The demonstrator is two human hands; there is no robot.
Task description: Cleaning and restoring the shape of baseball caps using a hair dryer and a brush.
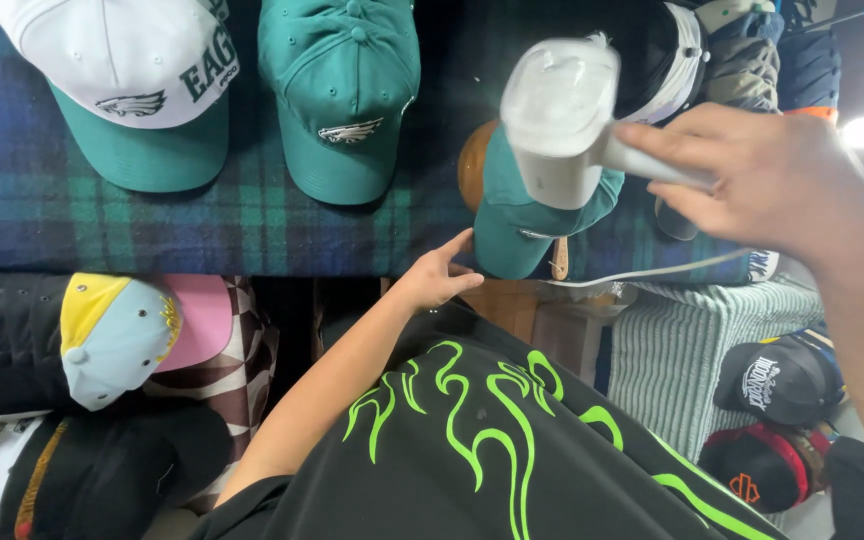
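Black shirt [492, 450] with green flame print nearest, filling the bottom of the view. Just beyond, left hand [439, 275] at the near edge of the plaid-covered table [52, 210], fingers [457, 245] spread loosely, tips touching the brim of the teal cap [512, 215], gripping nothing. Right hand [762, 175] wrapped tight round the handle of a white handheld steamer [562, 115], head pressed close over the teal cap, which sits on a rounded wooden form [470, 165] near the table's right end.

Likely trouble: left fingertips very near the steamer head, so a scald if hot vapour drifts down the brim. Cap only lightly steadied, so a push from the steamer could twist it on the form or tip it off the near edge. Too long on 1 spot could soak or warp the fabric.

Further back, 2 caps lying flat: a green cap [340, 90] mid-table and a white cap with green brim [127, 85] toward the far left corner, both well apart from the steamer.
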